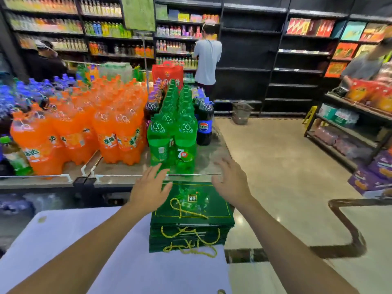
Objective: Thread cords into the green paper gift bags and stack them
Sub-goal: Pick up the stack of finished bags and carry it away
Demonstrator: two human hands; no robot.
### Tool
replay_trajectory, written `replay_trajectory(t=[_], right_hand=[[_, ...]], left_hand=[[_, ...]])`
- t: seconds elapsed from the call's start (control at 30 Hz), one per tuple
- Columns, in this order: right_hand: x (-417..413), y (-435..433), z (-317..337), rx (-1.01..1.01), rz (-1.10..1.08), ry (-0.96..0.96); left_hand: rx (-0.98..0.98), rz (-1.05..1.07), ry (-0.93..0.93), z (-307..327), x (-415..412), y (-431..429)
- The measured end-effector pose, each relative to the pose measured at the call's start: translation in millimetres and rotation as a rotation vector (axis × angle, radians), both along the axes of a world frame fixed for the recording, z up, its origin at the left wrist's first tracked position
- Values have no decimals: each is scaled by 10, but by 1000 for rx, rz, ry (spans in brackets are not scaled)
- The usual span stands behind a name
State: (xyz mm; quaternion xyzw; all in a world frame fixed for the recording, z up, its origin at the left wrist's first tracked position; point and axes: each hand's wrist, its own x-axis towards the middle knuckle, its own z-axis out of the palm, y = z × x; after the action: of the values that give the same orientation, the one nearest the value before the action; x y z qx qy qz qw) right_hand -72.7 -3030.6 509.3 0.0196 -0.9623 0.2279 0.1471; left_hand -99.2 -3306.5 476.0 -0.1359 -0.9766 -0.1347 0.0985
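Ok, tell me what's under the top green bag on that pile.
Under the top green bag lie more flat green bags, only their near edges showing, with yellow cords spilling out in front. The pile sits on a white table. Their faces and exact count are covered.

The green paper bags (192, 225) lie flat in a neat pile on the white table. Yellow cords (184, 210) curl on top and hang out the front.
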Motion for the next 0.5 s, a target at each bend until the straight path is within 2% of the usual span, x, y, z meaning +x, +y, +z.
replay_trajectory(t=[0.23, 0.37, 0.5], right_hand=[[203, 351, -234, -100, 49, -204], [138, 418, -602, -377, -7, -362], [-71, 419, -896, -679, -74, -507]], left_hand=[[154, 112, -260, -117, 431, 145], [358, 188, -400, -365, 539, 230], [507, 331, -487, -527, 267, 222]])
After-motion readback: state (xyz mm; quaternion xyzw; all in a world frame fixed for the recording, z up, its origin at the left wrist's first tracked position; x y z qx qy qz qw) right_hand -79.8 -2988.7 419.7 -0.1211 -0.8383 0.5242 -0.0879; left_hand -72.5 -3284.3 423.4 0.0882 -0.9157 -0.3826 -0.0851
